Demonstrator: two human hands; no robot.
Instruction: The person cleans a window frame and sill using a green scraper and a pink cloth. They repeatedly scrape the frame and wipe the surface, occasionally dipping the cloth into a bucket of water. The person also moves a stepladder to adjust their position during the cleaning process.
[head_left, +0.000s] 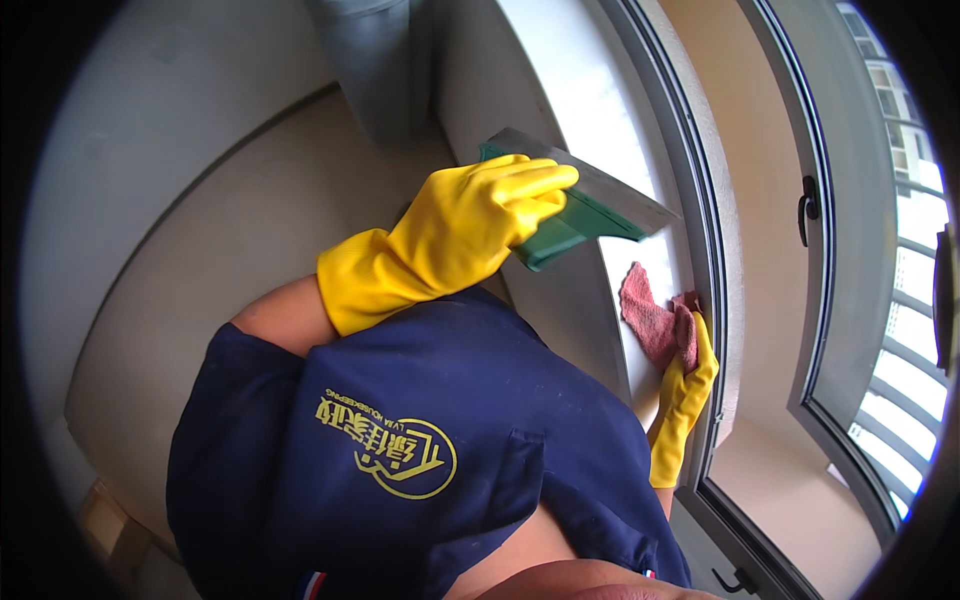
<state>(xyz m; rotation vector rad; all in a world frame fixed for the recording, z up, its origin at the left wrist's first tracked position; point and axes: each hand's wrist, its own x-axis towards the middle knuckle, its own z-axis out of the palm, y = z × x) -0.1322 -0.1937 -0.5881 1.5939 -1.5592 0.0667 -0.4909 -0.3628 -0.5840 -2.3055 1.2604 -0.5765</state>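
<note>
My left hand, in a yellow rubber glove, grips a wide scraper with a green plastic body and a flat grey blade. The blade lies slantwise over the white windowsill, its far corner near the window frame; whether it touches the sill I cannot tell. Lower on the right, my right hand, also in a yellow glove, holds a crumpled pinkish-red cloth at the sill beside the frame. Part of the cloth spreads out from the fingers. The scraper hides part of the sill.
A dark metal window frame runs along the right, with an open sash and its black handle beyond. Curved bars show outside. A grey pipe-like object stands at the top. A wooden object is at lower left.
</note>
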